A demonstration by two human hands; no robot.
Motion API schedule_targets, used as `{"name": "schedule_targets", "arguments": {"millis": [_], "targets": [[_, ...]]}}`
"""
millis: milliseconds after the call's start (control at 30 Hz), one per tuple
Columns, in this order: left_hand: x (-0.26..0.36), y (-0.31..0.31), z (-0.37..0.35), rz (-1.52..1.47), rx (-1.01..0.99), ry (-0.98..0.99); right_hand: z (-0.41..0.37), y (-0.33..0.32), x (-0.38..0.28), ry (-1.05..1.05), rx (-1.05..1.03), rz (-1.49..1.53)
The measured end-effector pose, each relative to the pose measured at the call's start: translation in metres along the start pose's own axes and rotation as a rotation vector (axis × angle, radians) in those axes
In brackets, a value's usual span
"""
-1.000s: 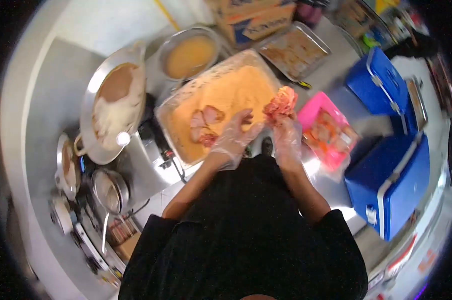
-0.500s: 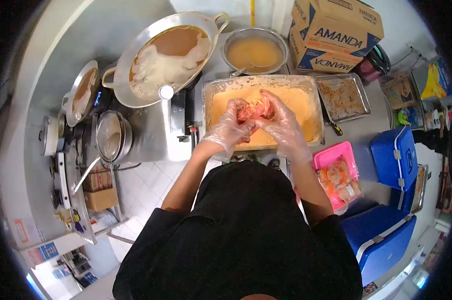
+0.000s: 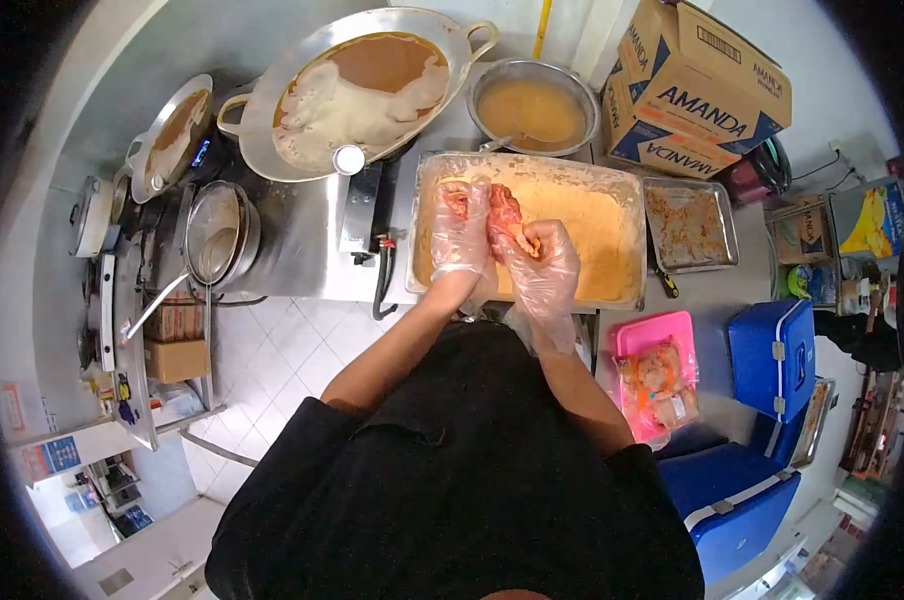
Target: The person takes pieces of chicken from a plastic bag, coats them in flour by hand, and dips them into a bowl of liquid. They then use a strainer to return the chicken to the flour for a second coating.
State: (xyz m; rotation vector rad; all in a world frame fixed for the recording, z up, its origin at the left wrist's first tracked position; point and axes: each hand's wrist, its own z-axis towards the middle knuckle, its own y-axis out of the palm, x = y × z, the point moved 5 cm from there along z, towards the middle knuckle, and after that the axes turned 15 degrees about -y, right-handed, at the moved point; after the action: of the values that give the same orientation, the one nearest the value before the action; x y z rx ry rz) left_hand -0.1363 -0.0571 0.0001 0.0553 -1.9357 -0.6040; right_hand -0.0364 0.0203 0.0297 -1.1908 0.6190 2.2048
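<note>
In clear plastic gloves, my left hand and my right hand both grip a reddish-pink piece of raw meat. My left palm is turned upward, with part of the meat showing by its fingers. The right fingers pinch a loose, yellowish-edged flap at the meat's lower right. Both hands are over a large rectangular tray that holds a layer of orange-tan powder. What lies under my palms is hidden.
Behind the tray stands a metal bowl of cloudy tan liquid. A big wok of foamy brown liquid is back left. Right are a crumb-covered metal tray, a pink tray with bagged meat, and blue coolers. Cardboard boxes stand behind.
Both hands have shifted left over the powder. My left hand has turned palm up, and the right has come lower, now pulling at the meat's flap. The camera view has shifted slightly.
</note>
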Motion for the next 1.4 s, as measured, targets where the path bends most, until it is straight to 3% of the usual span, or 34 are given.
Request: {"name": "schedule_targets", "arguments": {"millis": [100,200,267,333,367,433,467,500,533,600,667,800,867,1000,1100,1167,1300,1367,1400], "targets": [[0.01,0.001,-0.002,-0.091,-0.004,-0.012,-0.008,-0.013,0.002,0.002,-0.034,0.048],[0.032,0.003,-0.004,0.048,0.055,0.128,-0.011,-0.024,0.002,0.132,0.006,0.142],[0.038,0.008,-0.007,-0.025,0.011,0.089,-0.008,-0.033,0.001,0.22,0.133,0.125],[0.041,0.003,-0.002,0.15,-0.064,0.18,-0.002,-0.039,0.002,0.192,0.144,0.117],[0.038,-0.003,0.005,0.15,-0.068,0.177,0.006,-0.036,-0.007,0.13,0.089,0.043],[0.033,-0.003,0.014,0.533,-0.083,0.304,0.026,-0.024,-0.031,0.07,0.042,-0.036],[0.038,0.004,0.007,0.535,-0.092,0.299,0.038,-0.008,-0.048,0.037,-0.089,-0.127],[0.044,0.018,-0.004,0.483,-0.167,0.208,0.045,0.002,-0.057,0.003,-0.221,-0.219],[0.045,0.026,-0.011,0.432,-0.242,0.119,0.048,0.001,-0.055,0.001,-0.213,-0.224],[0.044,0.028,-0.01,0.421,-0.246,0.088,0.044,0.009,-0.042,0.245,-0.351,0.013],[0.05,0.03,-0.011,0.477,-0.143,-0.006,0.046,0.014,-0.047,0.243,-0.32,0.0],[0.061,0.03,-0.013,0.543,-0.174,0.03,0.04,0.015,-0.023,0.302,-0.132,0.116],[0.064,0.033,-0.012,0.542,-0.203,0.202,0.04,0.013,-0.014,0.281,-0.034,0.198],[0.05,0.024,0.0,0.504,-0.285,0.243,0.036,0.008,0.007,0.423,0.037,0.202],[0.026,0.009,0.019,0.423,-0.228,0.357,0.03,0.013,0.018,0.533,0.151,0.323],[0.014,0.006,0.03,0.174,-0.327,0.108,0.026,0.015,0.021,0.619,0.239,0.386],[0.001,0.017,0.023,0.026,-0.211,0.054,0.022,0.015,0.02,0.779,0.355,0.467],[-0.007,0.022,0.028,-0.09,-0.551,0.009,0.015,0.017,0.041,0.794,0.324,0.677],[-0.011,0.023,0.029,-0.084,-0.562,0.0,0.013,0.013,0.051,0.788,0.339,0.678]]}}
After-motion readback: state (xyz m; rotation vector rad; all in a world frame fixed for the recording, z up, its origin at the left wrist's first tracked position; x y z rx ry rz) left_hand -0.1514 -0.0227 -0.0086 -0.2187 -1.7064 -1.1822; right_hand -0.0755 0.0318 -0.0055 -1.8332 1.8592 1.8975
